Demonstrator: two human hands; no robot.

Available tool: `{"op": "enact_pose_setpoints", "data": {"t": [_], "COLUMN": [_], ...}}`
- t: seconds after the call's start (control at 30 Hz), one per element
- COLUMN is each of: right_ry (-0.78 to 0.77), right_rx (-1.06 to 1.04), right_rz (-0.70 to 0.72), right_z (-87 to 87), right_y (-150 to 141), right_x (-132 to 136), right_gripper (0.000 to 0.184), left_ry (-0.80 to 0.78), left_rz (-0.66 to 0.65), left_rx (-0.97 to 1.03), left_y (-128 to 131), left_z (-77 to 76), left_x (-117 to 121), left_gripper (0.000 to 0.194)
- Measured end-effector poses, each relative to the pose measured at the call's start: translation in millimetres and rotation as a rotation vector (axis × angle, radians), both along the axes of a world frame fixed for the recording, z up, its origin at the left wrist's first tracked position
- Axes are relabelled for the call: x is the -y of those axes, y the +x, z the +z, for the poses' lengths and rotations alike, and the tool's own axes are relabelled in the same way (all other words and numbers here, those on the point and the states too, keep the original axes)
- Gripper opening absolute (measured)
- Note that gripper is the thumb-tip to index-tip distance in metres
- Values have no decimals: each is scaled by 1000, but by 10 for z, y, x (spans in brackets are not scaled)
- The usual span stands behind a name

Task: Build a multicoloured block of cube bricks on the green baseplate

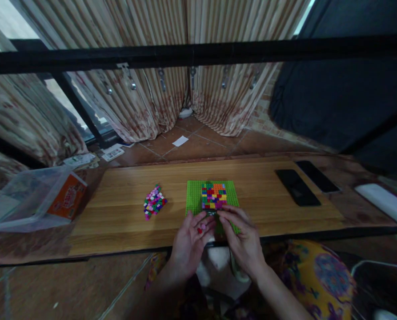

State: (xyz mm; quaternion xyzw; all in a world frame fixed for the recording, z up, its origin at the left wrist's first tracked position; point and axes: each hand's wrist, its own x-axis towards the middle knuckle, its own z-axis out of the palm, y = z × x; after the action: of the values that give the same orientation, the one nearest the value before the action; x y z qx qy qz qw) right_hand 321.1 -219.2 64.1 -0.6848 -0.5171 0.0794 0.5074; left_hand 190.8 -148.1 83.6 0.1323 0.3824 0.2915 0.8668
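My left hand (pixel 192 242) is turned palm up and cupped, with a few small toy bricks (pixel 201 228), red and pink, lying in it. My right hand (pixel 243 234) is beside it, thumb and fingers pinched together at the near part of a green studded baseplate (pixel 194 195). Whatever those fingertips hold is too small or hidden to make out. On the baseplate sits a block of multicoloured bricks (pixel 214 195) packed side by side. Both hands cover the plate's near edge. A loose pile of small bricks (pixel 154 202) in pink, white, green and blue lies to the left.
A wooden board (pixel 125 231) forms the work surface. Two dark phones (pixel 297 186) (pixel 317 176) and a white oblong device (pixel 383 202) lie on the right. At the left stands a clear plastic box (pixel 28 200) with an orange panel. A black bar (pixel 198 53) crosses ahead of the curtains.
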Motion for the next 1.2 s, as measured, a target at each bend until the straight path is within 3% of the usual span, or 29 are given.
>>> {"op": "enact_pose_setpoints", "data": {"t": [0.2, 0.37, 0.67, 0.87, 1.03, 1.2], "right_ry": [-83, -129, -117, 13, 24, 17], "right_rx": [121, 184, 66, 158, 274, 331], "right_rz": [128, 156, 123, -94, -98, -124], "right_z": [63, 64, 14, -6, -116, -178], "right_y": [-99, -65, -21, 192, 244, 203], "right_x": [85, 72, 89, -203, -447, -509], "right_gripper": [25, 23, 18, 15, 15, 14], "left_ry": [36, 50, 32, 219, 263, 244], "left_rz": [-115, -189, -149, 1, 60, 34], "left_rx": [121, 157, 85, -189, -285, -286], "left_y": [9, 34, 33, 7, 5, 10], "left_z": [70, 81, 22, -105, -146, -202], "left_x": [17, 51, 45, -37, -166, -230], "left_gripper": [47, 52, 43, 42, 45, 47]}}
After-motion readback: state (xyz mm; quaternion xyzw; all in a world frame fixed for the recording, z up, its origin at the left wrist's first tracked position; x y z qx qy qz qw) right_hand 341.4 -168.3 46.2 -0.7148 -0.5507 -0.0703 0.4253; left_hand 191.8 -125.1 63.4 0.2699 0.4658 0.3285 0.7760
